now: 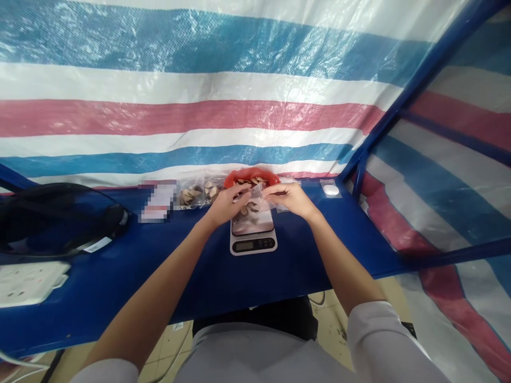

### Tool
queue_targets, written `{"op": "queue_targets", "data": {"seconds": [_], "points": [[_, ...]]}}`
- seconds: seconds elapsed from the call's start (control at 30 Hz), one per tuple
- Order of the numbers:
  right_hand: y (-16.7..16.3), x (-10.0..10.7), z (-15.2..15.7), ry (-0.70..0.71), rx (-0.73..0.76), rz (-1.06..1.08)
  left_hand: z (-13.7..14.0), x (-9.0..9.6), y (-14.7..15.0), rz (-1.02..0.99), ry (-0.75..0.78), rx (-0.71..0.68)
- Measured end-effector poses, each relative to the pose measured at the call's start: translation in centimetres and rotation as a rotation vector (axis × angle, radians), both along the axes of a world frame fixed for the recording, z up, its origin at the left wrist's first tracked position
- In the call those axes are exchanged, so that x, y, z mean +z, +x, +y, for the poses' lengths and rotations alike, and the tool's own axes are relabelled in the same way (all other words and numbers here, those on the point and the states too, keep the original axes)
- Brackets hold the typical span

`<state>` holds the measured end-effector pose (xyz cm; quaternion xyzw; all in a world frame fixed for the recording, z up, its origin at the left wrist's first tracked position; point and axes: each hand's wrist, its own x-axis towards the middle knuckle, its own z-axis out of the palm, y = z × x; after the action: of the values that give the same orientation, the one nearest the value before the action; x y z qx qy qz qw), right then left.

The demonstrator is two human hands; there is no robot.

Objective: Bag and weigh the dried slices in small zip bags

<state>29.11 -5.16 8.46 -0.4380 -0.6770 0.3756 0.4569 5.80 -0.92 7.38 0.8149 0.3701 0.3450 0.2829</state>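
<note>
A clear plastic bag (252,208) with a few dried brown-and-pale slices in it is over the plate of a white kitchen scale (235,248). My left hand (227,206) grips the bag's left side near its top, thumb and fingers close together. On the other side, my right hand (290,198) pinches the bag's upper right edge. Whether the bag rests fully on the plate I cannot tell. The scale's display is too small to read. Just behind my hands stands an open red bag (252,173) holding more such slices, its lower part hidden.
Filled clear bags (190,197) lie left of the red bag, beside a blurred paper label (158,202). Clear packaging partly shows behind my right hand. A small white round object (330,190) lies at right. A black headband-like item (115,219) and a white power strip (30,282) sit at left.
</note>
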Motion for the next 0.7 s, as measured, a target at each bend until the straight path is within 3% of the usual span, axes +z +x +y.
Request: {"op": "queue_targets", "data": {"seconds": [0.17, 0.4, 0.6, 0.7], "points": [[-0.2, 1.3, 0.5, 0.101, 0.013, -0.070, 0.6, 1.6, 0.7, -0.143, -0.303, -0.109], [0.5, 0.5, 0.7, 0.161, -0.151, 0.099, -0.3, 0.8, 1.2, -0.523, -0.532, 0.023], [-0.4, -2.2, 1.1, -0.167, -0.270, 0.388, -2.4, -0.6, 2.7, -0.844, -0.652, 0.157], [-1.4, -2.8, 1.2, -0.210, -0.257, 0.454, -3.5, -0.9, 3.4, -0.899, -0.690, 0.184]]}}
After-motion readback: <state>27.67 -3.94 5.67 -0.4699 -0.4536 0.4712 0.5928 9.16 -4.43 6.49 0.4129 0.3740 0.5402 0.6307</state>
